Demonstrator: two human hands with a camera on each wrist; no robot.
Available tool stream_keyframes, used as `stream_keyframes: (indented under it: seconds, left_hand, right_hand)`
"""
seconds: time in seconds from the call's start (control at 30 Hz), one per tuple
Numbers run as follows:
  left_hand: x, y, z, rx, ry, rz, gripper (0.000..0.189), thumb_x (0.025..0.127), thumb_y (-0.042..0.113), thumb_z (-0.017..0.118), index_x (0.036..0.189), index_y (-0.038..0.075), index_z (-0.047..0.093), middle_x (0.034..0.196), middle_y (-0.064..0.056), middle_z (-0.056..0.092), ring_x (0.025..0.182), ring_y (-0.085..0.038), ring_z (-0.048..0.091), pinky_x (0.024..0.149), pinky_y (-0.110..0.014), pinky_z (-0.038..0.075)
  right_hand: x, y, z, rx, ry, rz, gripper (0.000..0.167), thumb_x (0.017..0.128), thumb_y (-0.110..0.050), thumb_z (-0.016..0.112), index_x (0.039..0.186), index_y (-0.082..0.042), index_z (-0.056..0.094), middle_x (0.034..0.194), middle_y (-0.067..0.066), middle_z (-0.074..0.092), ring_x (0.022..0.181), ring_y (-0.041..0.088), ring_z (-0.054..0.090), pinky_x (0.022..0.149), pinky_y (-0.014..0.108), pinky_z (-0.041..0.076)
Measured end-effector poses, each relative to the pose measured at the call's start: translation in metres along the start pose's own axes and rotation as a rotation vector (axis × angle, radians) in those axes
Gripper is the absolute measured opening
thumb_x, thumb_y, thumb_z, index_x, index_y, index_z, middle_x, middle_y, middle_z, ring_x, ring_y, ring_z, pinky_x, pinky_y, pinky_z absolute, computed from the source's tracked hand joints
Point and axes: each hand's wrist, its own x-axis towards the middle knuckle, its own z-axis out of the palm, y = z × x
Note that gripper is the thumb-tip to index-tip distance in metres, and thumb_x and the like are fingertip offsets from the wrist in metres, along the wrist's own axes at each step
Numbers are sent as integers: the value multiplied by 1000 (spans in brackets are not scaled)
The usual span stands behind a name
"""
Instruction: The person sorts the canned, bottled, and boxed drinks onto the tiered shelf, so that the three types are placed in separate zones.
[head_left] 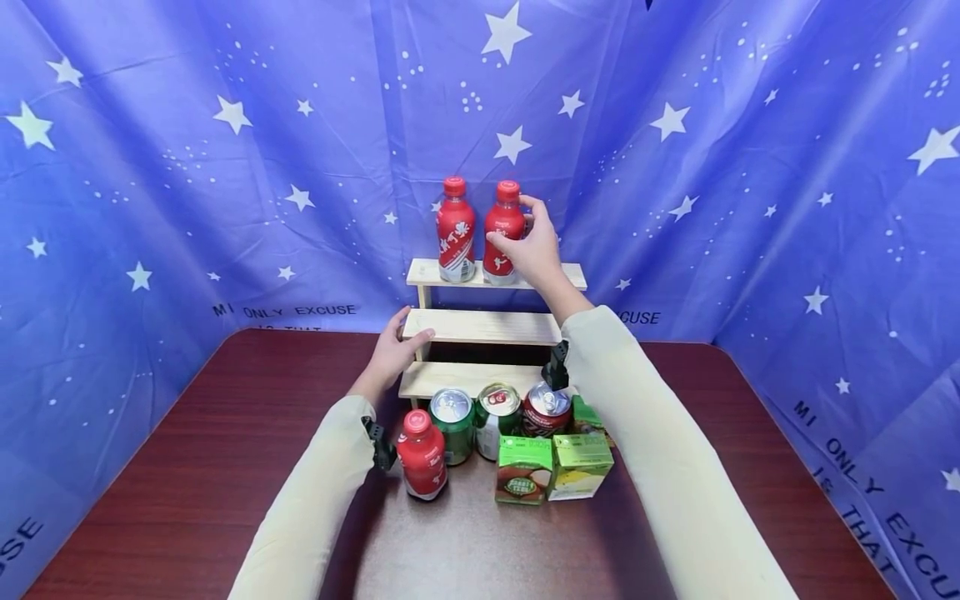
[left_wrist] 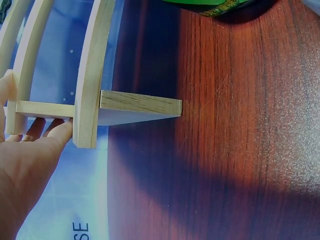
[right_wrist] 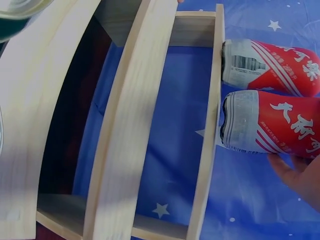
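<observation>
A three-tier wooden shelf (head_left: pixel 480 327) stands on the table. My right hand (head_left: pixel 537 243) holds a red bottle (head_left: pixel 504 223) upright on its top tier, thumb on one side and fingers on the other. A second red bottle (head_left: pixel 455 233) stands just left of it; in the right wrist view both bottle bases meet the top board (right_wrist: pixel 210 120). With the thumb over the middle board, my left hand (head_left: pixel 393 350) grips the shelf's left end. The left wrist view shows its fingers behind the side brace (left_wrist: pixel 45 109).
In front of the shelf stand a third red bottle (head_left: pixel 422 457), a green can (head_left: pixel 452 425), a can with a gold top (head_left: pixel 498 421) and a dark red can (head_left: pixel 547 408). Green juice cartons (head_left: pixel 523 471) stand at the right. A blue starred curtain (head_left: pixel 337 167) hangs behind.
</observation>
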Motion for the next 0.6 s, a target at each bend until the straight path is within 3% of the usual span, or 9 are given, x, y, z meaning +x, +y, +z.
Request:
stream_keyframes:
  seconds: [0.17, 0.3, 0.6]
  left_hand:
    - [0, 0, 0, -2, -9, -18, 79, 87, 23, 67, 150, 18, 19, 133, -17, 48, 89, -10, 52, 68, -19, 44]
    - [0, 1, 1, -5, -3, -21, 79, 88, 22, 66, 150, 18, 19, 133, -17, 48, 90, -12, 52, 69, -20, 44]
    - [0, 2, 1, 15, 3, -21, 79, 88, 23, 66, 150, 17, 19, 137, -18, 45, 111, -25, 52, 92, -32, 45]
  right_hand:
    - [1, 4, 6, 12, 10, 11, 67, 81, -19, 73, 138, -14, 36, 126, 13, 52, 115, 24, 54, 100, 40, 44]
    - [2, 7, 10, 39, 32, 6, 66, 83, -18, 71, 139, -14, 36, 126, 13, 52, 115, 23, 53, 100, 39, 44]
    - [7, 13, 21, 70, 86, 26, 63, 83, -19, 71, 138, -19, 40, 122, 10, 53, 107, 21, 54, 94, 35, 47]
